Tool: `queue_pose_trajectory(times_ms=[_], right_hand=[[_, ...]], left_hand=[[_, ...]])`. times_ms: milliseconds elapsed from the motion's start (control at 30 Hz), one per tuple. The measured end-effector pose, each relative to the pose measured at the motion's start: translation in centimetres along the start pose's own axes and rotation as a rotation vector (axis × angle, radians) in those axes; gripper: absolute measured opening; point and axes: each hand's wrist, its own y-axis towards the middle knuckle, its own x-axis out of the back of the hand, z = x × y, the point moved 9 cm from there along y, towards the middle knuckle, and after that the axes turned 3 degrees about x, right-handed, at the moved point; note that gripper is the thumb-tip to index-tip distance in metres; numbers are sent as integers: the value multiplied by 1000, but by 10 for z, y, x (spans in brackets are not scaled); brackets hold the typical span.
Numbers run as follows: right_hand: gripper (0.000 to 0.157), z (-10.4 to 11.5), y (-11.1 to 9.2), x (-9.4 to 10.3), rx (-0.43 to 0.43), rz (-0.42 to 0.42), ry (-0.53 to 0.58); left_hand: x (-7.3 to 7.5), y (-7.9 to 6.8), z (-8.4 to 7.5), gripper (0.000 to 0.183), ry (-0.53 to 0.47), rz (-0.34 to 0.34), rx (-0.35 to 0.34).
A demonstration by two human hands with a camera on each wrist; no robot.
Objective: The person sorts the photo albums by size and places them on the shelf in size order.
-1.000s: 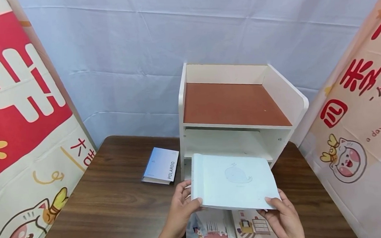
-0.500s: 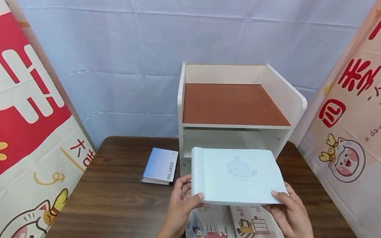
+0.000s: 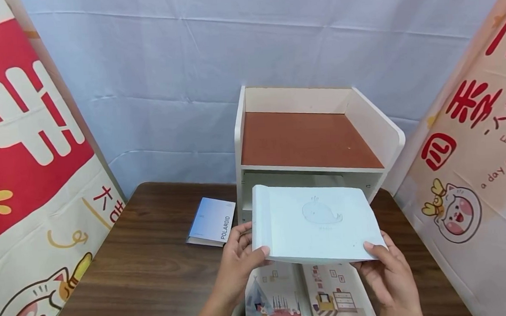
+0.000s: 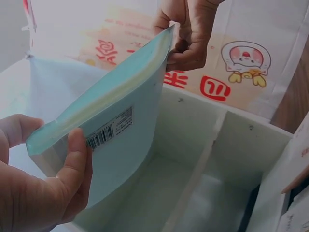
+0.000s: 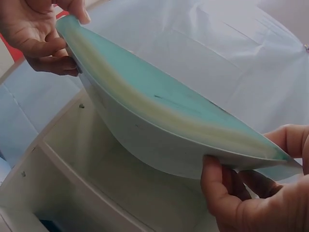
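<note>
Both hands hold a pale blue softcover book (image 3: 316,221) with a faint whale drawing on its cover. My left hand (image 3: 237,268) grips the spine end, thumb on top and fingers underneath. The near right corner is pinched by my right hand (image 3: 390,275). In the left wrist view, a barcode label (image 4: 111,130) shows on the book's underside, and the pages bow downward. The book is in front of the upper opening of a white shelf unit (image 3: 318,97) with a brown top. Below it lie two illustrated books (image 3: 273,300), partly hidden by it.
A blue book marked POLAROID (image 3: 211,221) lies on the dark wooden table (image 3: 156,277), left of the shelf unit. A divider (image 4: 198,169) separates the unit's compartments. Pale cloth (image 3: 167,86) hangs behind, with printed banners (image 3: 452,195) at both sides.
The hands have carried the pale blue book upward in the head view and slightly right, over more of the shelf opening. More of the illustrated books shows below. The grips stay the same.
</note>
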Motion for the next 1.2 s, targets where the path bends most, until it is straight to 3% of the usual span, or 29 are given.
queue_pose_trajectory(times_ms=[833,1200], right_hand=[[33,25,22,-30,61,28,-37],[38,30,28,-41,43,106,-1]], left_hand=[[-15,7,-40,62,32,63,-85],[-19,8,-51,62,23,71,-102]])
